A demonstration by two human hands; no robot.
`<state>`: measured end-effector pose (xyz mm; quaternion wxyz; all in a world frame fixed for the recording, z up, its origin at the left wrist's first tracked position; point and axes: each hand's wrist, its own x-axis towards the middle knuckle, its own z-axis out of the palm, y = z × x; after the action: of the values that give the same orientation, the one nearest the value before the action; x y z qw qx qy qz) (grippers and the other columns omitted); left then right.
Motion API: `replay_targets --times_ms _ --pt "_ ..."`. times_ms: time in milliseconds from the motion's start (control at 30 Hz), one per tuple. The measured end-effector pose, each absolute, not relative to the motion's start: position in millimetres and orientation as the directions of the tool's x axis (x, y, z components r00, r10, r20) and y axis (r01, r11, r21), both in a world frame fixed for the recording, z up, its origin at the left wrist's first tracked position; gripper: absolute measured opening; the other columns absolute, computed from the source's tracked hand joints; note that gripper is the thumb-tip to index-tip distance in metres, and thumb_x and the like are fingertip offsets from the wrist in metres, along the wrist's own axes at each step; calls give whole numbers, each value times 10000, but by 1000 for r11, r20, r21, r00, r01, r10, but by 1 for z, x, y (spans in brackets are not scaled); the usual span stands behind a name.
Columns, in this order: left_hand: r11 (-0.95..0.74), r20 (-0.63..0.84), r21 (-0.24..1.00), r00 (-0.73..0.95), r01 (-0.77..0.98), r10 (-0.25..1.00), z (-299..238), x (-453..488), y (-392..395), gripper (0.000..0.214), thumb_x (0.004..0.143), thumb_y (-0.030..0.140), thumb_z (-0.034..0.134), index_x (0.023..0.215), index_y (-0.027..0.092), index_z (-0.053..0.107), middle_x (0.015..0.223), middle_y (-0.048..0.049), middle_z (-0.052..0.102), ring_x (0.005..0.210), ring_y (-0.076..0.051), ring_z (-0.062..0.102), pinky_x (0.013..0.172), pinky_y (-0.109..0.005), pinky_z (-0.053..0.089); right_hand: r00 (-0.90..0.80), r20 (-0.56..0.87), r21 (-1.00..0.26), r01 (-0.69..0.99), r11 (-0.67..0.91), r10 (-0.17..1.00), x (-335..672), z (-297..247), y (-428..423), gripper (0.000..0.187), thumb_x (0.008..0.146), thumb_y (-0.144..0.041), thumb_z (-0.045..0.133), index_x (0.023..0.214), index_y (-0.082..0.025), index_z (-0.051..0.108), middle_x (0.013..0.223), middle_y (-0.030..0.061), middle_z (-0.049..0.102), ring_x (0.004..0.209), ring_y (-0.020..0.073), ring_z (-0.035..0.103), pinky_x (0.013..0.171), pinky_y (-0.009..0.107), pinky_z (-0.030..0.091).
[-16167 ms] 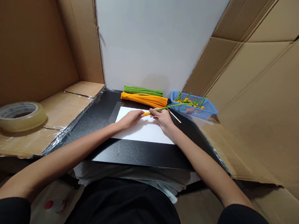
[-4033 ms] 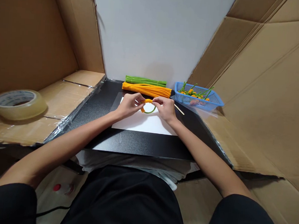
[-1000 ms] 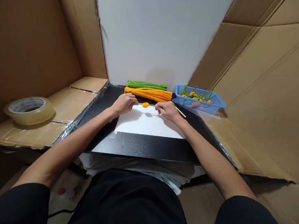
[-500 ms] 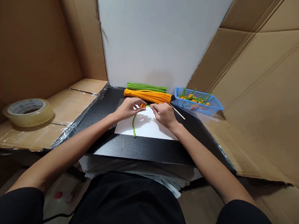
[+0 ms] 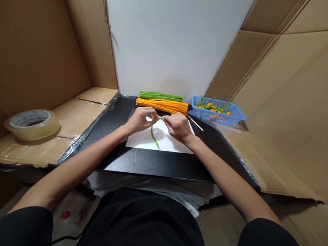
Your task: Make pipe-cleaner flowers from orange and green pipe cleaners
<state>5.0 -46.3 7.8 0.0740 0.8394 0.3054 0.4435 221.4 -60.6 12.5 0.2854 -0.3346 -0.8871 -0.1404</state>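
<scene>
Over a white sheet, my left hand pinches a small orange pipe-cleaner piece, mostly covered by the fingers. My right hand is closed on a green pipe cleaner close to the orange piece. A short green stretch runs between the two hands, and the other end hangs down in a slight curve above the sheet. The fingertips of both hands are nearly touching. How the green and orange parts join is hidden.
Behind the hands lie an orange pipe-cleaner bundle and a green bundle. A blue basket at right holds orange-and-green pieces. A thin stick lies near it. A tape roll sits on cardboard at left.
My hands have come slightly closer together, narrowing the gap. The hanging green end has swung to the right. The orange piece is now more covered by my left fingers.
</scene>
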Motion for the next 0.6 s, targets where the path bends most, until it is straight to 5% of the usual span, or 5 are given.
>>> replay_targets --times_ms 467,600 --pt "-771 694 388 390 505 605 0 8 -42 204 824 321 652 687 174 619 715 -43 673 630 -134 596 627 -257 510 -537 568 -16 750 661 623 219 17 -60 309 993 -269 457 952 -177 749 771 92 734 695 207 589 753 337 309" --pt "-747 686 441 349 497 638 -2 8 -43 191 811 328 687 715 169 639 753 -49 698 651 -136 608 666 -272 530 -473 559 -145 753 642 681 219 19 -60 280 983 -283 494 911 -189 747 760 66 745 697 200 622 746 317 344"
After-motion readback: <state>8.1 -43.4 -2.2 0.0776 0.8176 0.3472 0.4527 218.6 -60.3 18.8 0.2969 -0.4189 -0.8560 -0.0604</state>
